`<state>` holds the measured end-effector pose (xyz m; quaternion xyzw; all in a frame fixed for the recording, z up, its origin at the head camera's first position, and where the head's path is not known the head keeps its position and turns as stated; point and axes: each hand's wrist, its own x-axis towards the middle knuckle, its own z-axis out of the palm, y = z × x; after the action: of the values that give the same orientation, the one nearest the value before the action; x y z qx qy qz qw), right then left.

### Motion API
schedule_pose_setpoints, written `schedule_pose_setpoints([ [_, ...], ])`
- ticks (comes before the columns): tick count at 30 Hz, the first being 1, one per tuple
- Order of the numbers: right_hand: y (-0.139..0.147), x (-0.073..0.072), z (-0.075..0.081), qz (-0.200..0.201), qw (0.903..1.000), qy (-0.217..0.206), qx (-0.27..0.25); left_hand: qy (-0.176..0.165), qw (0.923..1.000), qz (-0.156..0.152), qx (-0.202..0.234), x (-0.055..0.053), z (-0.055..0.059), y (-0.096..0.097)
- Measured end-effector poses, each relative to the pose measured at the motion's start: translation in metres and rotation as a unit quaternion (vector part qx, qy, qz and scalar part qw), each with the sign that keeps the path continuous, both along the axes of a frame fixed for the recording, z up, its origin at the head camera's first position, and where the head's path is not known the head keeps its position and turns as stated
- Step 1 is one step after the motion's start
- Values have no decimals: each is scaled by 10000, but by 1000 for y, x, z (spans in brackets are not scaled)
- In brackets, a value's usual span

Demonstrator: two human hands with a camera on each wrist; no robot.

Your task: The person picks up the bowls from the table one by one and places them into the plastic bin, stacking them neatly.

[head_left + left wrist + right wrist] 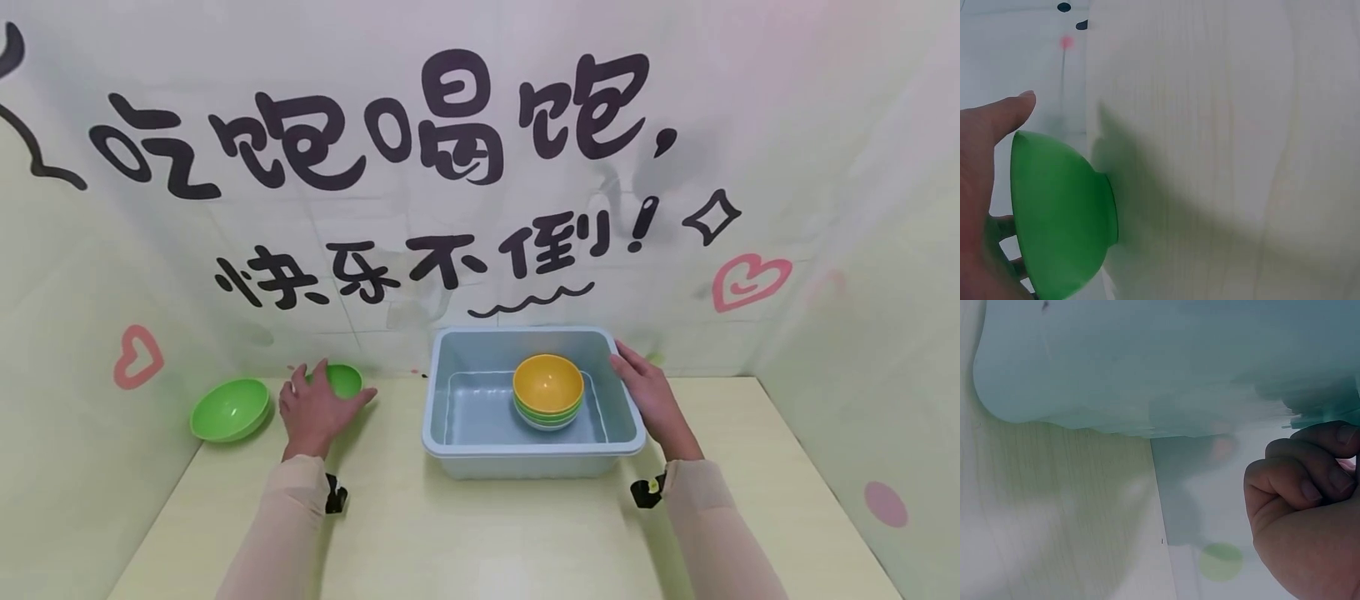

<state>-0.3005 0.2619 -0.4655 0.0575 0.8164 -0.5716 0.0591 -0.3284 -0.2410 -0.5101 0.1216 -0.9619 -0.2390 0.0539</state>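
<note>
My left hand (318,410) is over a small green bowl (347,381) at the back left of the table, its thumb and fingers spread. In the left wrist view the green bowl (1060,215) stands on its foot, with the thumb beyond its rim and other fingers partly hidden behind it. With curled fingers, my right hand (651,398) grips the right rim of a pale blue basin (480,450). Inside the basin, toward its right, sits a stack of bowls with an orange bowl (548,383) on top and green and white ones beneath.
Another, wider green bowl (230,410) stands to the left of my left hand, near the left wall. A white wall with black lettering (461,117) rises behind the light wooden table (510,533), and side walls flank it.
</note>
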Motion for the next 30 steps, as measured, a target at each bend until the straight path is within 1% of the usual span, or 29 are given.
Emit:
schedule_pose_setpoints([
  [3, -1, 0, 0, 8, 10000, 0, 5, -45, 10000, -7, -25, 0, -4, -3],
  [7, -1, 1, 0, 8, 10000, 29, 43, -129, 9999, 19, -35, 1, -4, -4],
  [12, 0, 1, 1, 14, 10000, 35, 36, -257, 9997, -18, -1, 2, 3, -3],
  [16, -1, 0, 2, -3, 9999, -17, -116, -425, 9990, -18, 147, 1, 9, -3],
  [19, -2, 0, 1, -17, 9998, -76, -181, -543, 9983, 25, 227, 1, 12, -2],
  [22, -2, 0, 1, -7, 9998, -79, -163, -583, 9979, 63, 263, 0, 11, -2],
  [27, 0, 0, -1, 14, 9999, -15, -103, -507, 9983, 96, 287, -1, 8, -1],
  [30, 1, 0, -2, 30, 10000, 13, -79, -559, 9979, 112, 295, 0, 7, 0],
])
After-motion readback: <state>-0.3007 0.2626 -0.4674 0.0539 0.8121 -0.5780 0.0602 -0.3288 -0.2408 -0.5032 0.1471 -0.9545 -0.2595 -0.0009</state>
